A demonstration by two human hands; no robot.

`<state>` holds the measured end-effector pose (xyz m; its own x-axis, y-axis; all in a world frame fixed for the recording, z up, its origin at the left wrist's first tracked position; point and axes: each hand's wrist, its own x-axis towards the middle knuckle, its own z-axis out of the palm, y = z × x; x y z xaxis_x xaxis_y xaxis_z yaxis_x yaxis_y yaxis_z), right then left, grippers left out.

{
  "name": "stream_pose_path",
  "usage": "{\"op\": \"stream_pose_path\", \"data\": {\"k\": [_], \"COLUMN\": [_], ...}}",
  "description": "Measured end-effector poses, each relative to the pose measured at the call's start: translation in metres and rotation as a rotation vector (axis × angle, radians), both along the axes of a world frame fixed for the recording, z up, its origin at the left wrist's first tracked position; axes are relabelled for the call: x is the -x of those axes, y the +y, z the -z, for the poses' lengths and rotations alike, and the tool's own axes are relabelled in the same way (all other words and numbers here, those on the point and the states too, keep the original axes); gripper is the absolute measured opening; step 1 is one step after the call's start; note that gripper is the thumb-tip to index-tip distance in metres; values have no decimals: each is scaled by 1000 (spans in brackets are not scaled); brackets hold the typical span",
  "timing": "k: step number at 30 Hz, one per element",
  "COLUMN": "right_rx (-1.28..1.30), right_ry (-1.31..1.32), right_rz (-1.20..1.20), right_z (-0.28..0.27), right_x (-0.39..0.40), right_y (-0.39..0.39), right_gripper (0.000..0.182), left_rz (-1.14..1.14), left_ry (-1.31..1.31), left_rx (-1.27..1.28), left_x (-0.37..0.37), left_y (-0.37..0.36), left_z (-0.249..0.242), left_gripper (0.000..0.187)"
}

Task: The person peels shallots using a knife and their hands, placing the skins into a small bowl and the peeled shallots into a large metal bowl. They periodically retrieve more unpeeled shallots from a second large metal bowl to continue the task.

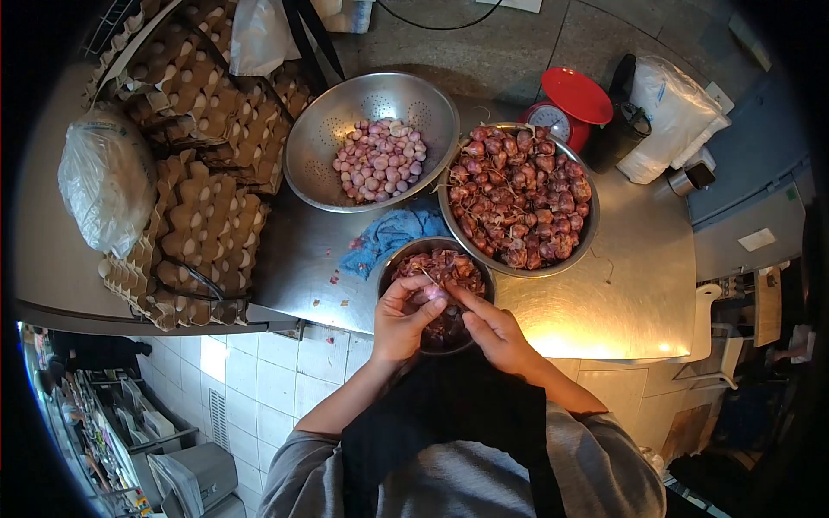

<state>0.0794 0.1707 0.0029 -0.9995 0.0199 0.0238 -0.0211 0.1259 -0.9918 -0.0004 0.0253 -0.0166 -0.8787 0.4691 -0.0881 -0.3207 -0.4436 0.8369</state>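
Between the thumb and fingers of my left hand (399, 326) is a pale pink shallot (430, 294). My right hand (498, 334) meets it from the other side, its fingers closed at the shallot; whether they grip the shallot, its skin or a small tool is hidden. Both hands are over a small metal bowl (388, 269) of loose reddish-brown skins (458, 269). Behind it on the left, a metal colander (311, 160) holds many peeled shallots (380, 160). To the right, a wide metal bowl (590, 226) is heaped with unpeeled shallots (518, 198).
A blue cloth (393, 239) lies between colander and small bowl on the steel table (643, 259). Stacked egg trays (199, 216) and a plastic bag (108, 186) stand at the left. A red scale (577, 97) and a white bag (673, 112) are at the back right.
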Motion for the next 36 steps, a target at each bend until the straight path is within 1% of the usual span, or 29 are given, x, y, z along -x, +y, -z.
{"op": "stream_pose_path", "data": {"k": [2,4,6,9,12,14,17,20,23,26,28,30,32,36], "right_rx": [-19,122,192,183,113,12,-109,-124,22,177,125,52,-41,-136], "right_ry": [-27,-108,-131,-104,-65,44,51,85,-70,-71,-90,-42,71,59], "right_rz": [28,107,134,83,14,11,17,34,99,117,48,16,19,46], "right_z": [5,13,14,3,-10,-12,-10,1,4,12,-10,-16,-10,-7], "right_x": [-1,-1,0,-4,-4,-1,-2,-2,0,0,-2,-2,-1,-2], "right_y": [2,5,5,5,1,0,2,4,6,8,6,4,1,3], "right_gripper": [38,38,38,38,39,39,38,37,37,37,38,39,40,38], "left_rz": [33,49,48,39,48,51,53,79,108,98,89,83,94,115], "left_ry": [-53,-65,-36,-55,13,31,34,6,-14,-54,-57,-24,1,-9], "left_rx": [16,9,-22,-13,32,74,113,94,81,60,50,51,75,62], "left_x": [-2,-3,-3,-3,-4,-3,-2,-3,-4,-3,-3,-4,-3,-3], "left_y": [0,0,0,1,1,1,-2,-1,-1,0,0,0,0,-2], "left_z": [-7,-11,-11,-14,-13,-14,-9,-9,-17,-18,-16,-11,-13,-10], "left_gripper": [28,28,28,27,25,25,24,25,27,27,27,26,25,26]}}
